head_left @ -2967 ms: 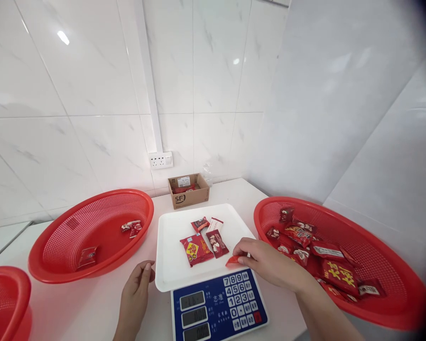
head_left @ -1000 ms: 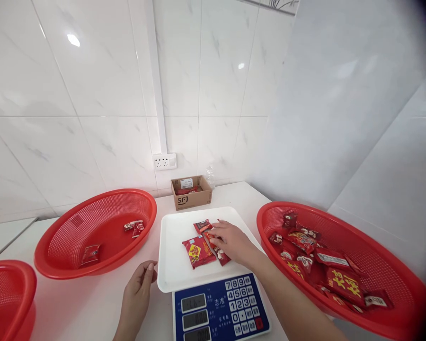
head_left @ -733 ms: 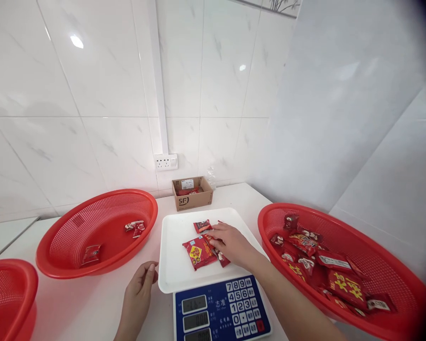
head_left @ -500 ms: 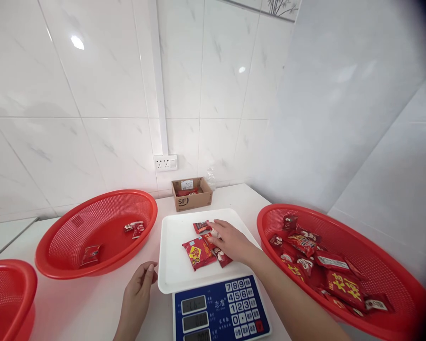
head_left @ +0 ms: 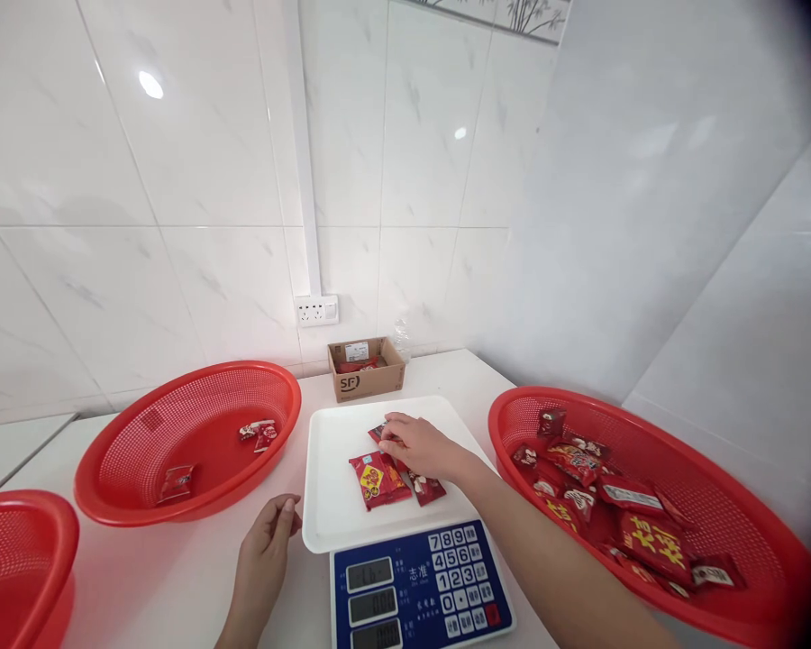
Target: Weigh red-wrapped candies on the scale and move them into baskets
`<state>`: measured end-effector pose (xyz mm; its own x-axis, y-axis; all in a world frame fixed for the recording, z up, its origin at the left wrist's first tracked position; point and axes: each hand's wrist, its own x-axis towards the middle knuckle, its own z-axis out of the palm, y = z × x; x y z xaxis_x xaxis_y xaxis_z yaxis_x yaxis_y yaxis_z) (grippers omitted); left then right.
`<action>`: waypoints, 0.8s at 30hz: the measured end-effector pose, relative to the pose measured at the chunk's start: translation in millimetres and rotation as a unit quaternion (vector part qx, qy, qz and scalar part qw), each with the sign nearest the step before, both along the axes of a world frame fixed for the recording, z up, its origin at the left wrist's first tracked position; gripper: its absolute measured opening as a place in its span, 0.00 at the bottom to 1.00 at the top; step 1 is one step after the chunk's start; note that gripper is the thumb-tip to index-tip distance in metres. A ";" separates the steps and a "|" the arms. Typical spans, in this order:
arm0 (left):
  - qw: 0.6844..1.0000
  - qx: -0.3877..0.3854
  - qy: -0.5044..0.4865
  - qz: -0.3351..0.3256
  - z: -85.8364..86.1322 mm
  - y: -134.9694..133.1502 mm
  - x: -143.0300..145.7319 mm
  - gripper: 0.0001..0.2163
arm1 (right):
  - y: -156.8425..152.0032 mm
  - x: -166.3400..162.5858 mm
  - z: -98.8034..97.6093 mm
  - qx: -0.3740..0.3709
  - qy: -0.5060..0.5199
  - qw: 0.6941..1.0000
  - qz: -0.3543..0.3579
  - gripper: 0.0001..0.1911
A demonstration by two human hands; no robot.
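The right hand (head_left: 420, 445) is lying palm down over the snack packets on the white tray (head_left: 330, 514), its fingers held close together and bent, with the fingertips touching a small dark red packet (head_left: 377, 433) at the far side of the pile; whether they are gripping it I cannot tell. Just beside the hand, a square red packet (head_left: 377, 478) is lying flat near the middle of the tray, and a long dark packet (head_left: 428, 488) is showing from under the wrist. The tray is sitting on a blue scale (head_left: 420, 590), whose keypad is facing the person. The left hand (head_left: 263, 552) is resting on the white surface (head_left: 141, 577) by the near left corner of the tray, its fingers loosely curled and apart, holding nothing. To the right, a red basket (head_left: 514, 407) is holding many more packets. To the left, a second red basket (head_left: 141, 424) is holding only a few, and a third basket (head_left: 13, 559) is showing at the lower left edge. A cardboard box (head_left: 366, 371) is standing behind the tray against the tiled wall
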<state>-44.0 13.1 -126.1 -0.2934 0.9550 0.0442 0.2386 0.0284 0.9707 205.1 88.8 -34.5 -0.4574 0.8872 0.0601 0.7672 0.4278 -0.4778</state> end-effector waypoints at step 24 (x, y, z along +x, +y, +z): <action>1.000 -0.013 -0.001 -0.010 0.5 0.2 0.1 0.25 | 30.8 1.5 -6.2 -0.049 0.052 0.997 0.019 0.10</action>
